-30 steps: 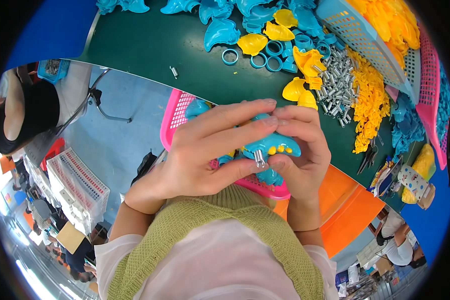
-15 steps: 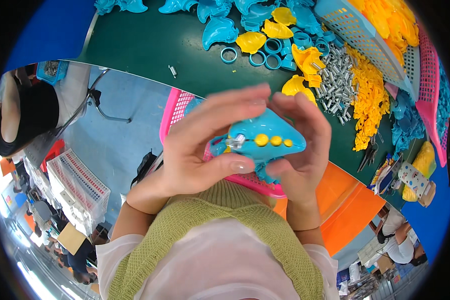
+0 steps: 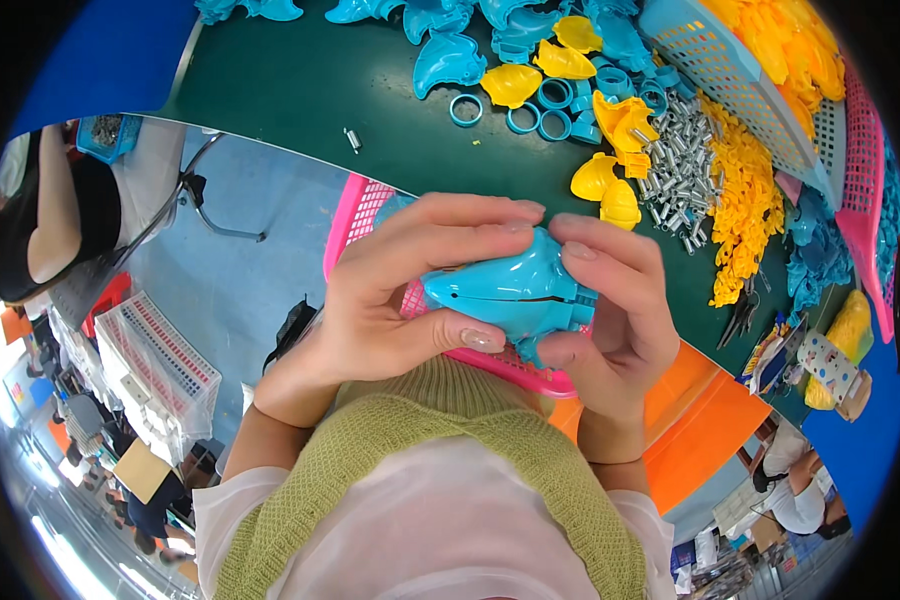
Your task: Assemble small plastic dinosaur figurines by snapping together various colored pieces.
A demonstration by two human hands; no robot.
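Observation:
Between both hands is a glossy blue plastic toy body (image 3: 505,288), shaped like a sea animal, with a dark seam running along its side. My left hand (image 3: 395,290) grips its pointed end, thumb below and fingers above. On the other end my right hand (image 3: 625,315) closes, fingertips on top and thumb underneath. Inside the toy nothing can be made out. Beneath my hands is a pink mesh basket (image 3: 342,228) holding blue pieces, partly hidden by my arms.
On the green table (image 3: 300,90) lie blue shell halves (image 3: 448,65), yellow pieces (image 3: 511,86), blue rings (image 3: 465,110), a heap of metal cylinders (image 3: 682,170) and small yellow parts (image 3: 745,200). Scissors (image 3: 740,315) rest near the right edge. A grey-blue crate (image 3: 735,100) stands far right. Another person (image 3: 55,215) sits left.
The toy has been turned: the row of yellow dots and the metal cylinder no longer show, and its pointed end now faces left. Both hands still hold it.

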